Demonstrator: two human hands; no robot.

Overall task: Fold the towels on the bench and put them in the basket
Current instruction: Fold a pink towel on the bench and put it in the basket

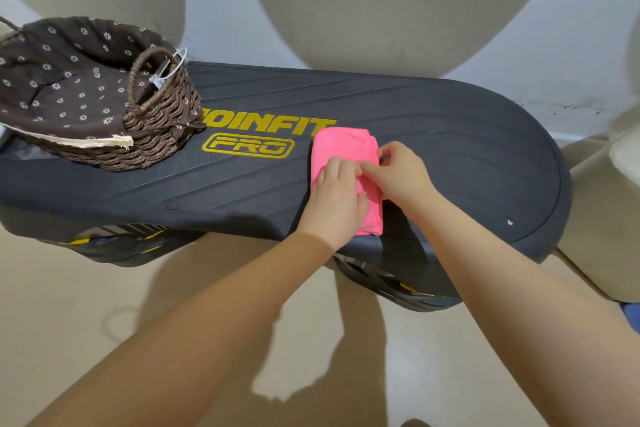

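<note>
Beside the yellow logo (268, 137) on the dark surface (450, 135), the pink towel (341, 146) lies as a narrow folded strip, its near end reaching the surface's front edge. From my head view, my left hand (337, 194) lies on the towel's near half, fingers laid over the cloth, I judge to pin the layers so they do not spring open. My right hand (398, 173), on the side of the towel away from the logo, has its fingertips curled in and pinching the cloth at the towel's edge, thumb and fingers closed on a fold; that looks like squaring the edge before the next fold. Whether the left fingers grip or merely press, I cannot tell for certain.

Beyond the logo from the towel, well apart from it, the woven basket (156, 135) with its flowered brown lining stands on the same surface, mouth open and within reach. No towel shows inside it, so folding seems unfinished.
</note>
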